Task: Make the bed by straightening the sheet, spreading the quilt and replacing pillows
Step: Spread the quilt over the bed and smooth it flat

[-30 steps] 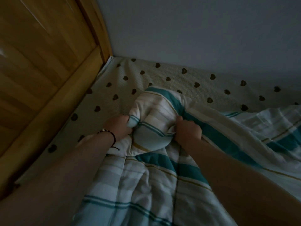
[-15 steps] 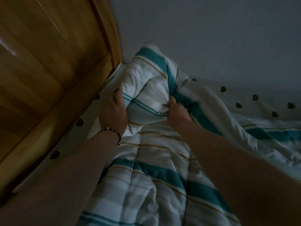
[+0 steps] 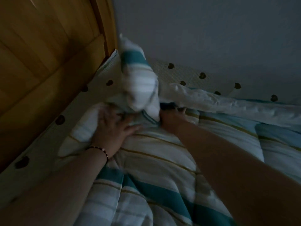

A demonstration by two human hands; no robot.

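The teal, white and yellow striped quilt (image 3: 154,160) covers the bed below me. Its corner (image 3: 138,82) stands up, blurred, in front of the wall near the bed's far left corner. My left hand (image 3: 114,129), with a bead bracelet at the wrist, lies with fingers spread on the quilt just under that corner. My right hand (image 3: 172,116) is beside the corner's right side, fingers stretched forward, holding nothing that I can see. The cream sheet with dark hearts (image 3: 187,74) shows along the wall and the left edge. No pillow is in view.
A wooden bed board (image 3: 40,54) rises along the left side. A plain grey wall (image 3: 211,30) bounds the far side. A rumpled ridge of quilt (image 3: 228,105) runs along the wall to the right.
Both hands pushed the quilt corner up toward the far left corner, then let go of it. Now the hands are lower with fingers out, and the corner is blurred in motion.
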